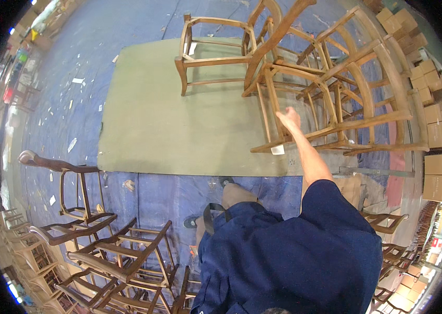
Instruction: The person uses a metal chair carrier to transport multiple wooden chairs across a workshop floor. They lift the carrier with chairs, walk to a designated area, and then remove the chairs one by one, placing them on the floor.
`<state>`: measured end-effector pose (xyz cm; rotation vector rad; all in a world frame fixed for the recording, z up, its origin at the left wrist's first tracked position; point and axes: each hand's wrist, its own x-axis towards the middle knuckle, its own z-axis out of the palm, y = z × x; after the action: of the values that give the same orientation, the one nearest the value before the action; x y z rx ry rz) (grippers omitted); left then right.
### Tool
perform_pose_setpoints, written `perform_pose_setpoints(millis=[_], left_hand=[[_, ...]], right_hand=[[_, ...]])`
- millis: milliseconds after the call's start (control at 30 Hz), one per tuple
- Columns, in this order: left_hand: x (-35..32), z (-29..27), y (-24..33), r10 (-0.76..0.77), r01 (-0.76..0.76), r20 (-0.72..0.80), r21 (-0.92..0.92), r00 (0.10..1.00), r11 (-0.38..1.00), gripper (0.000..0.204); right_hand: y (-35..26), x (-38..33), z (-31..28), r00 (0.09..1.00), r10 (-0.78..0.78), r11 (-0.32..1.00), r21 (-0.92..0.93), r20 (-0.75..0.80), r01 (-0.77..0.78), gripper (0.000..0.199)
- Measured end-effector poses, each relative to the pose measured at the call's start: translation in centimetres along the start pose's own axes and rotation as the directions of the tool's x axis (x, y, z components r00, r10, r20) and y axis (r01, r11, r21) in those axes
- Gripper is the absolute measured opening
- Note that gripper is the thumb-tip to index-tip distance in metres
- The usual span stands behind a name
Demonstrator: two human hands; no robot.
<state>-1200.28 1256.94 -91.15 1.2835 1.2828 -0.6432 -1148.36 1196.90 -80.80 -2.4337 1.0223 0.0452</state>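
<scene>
My right hand [289, 120] is closed around the seat rail of an unupholstered wooden chair frame [271, 97], with the forearm stretched out ahead. This brown chair leans at the near edge of a cluster of similar frames, its open seat showing no cushion. A small white label [278, 149] is by its lower leg. Just beyond and to the left, another wooden chair frame [215, 62] stands upright on a green mat [168, 115]. My left hand is out of sight.
More chair frames [364, 78] crowd the right. Dark chair frames [121, 256] are piled at the near left, close behind me. Blue floor sheeting [69, 125] with paper scraps surrounds the mat. Cardboard boxes [438, 125] are stacked along the far right.
</scene>
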Motion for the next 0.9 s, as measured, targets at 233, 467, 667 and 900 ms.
perform_pose_setpoints(millis=[233, 467, 667, 900], left_hand=[[-3.5, 0.4, 4.9, 0.095, -0.095, 0.005, 0.088, 0.995, 0.992, 0.037], [-2.9, -1.0, 12.5, 0.361, -0.342, -0.274, 0.118, 0.891, 0.932, 0.038], [4.0, 2.3, 11.4, 0.351, -0.350, -0.004, 0.061, 0.936, 0.935, 0.044], [6.3, 10.4, 3.0, 0.321, -0.340, 0.119, 0.208, 0.940, 0.917, 0.043]], right_hand=[[9.2, 2.6, 5.6, 0.955, 0.046, 0.907, -0.413, 0.294, 0.083, 0.080], [9.9, 1.9, 6.7, 0.945, -0.008, 0.924, -0.359, 0.326, 0.132, 0.055], [12.0, -2.8, 7.1, 0.897, -0.029, 0.901, -0.378, 0.441, 0.215, 0.071], [11.9, -5.4, -7.9, 0.871, -0.435, 0.899, 0.050, 0.228, 0.435, 0.079]])
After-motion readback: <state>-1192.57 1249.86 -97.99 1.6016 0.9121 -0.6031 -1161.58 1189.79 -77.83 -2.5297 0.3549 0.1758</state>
